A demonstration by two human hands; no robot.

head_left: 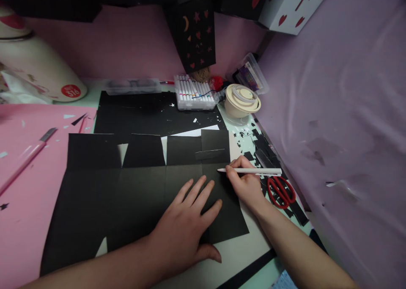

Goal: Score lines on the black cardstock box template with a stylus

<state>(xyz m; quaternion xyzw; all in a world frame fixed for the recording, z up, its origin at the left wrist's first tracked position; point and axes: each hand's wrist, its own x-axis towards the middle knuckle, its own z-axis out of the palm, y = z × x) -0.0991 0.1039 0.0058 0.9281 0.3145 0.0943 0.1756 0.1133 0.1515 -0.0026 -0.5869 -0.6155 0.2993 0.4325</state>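
A large sheet of black card [136, 191] lies flat, creased and cut into flaps along its far edge. My left hand [190, 217] rests on it, palm down with the fingers spread. In my right hand [245, 181] is a slim white pen [263, 171], its tip at the card's right part, just below the crease. The fingers of that hand are pinched round the pen's front end. A thin light line crosses the rightmost flap. Part of the card's near edge is hidden by my left forearm.
Red-handled scissors [281, 192] lie among black scraps at right. A pink craft knife [28, 160] is on pink paper [25, 234] at left. Behind are a marker box [195, 93], a cream bowl [241, 103], another black sheet [133, 113] and a large bottle [38, 64]. Decorated boxes hang above.
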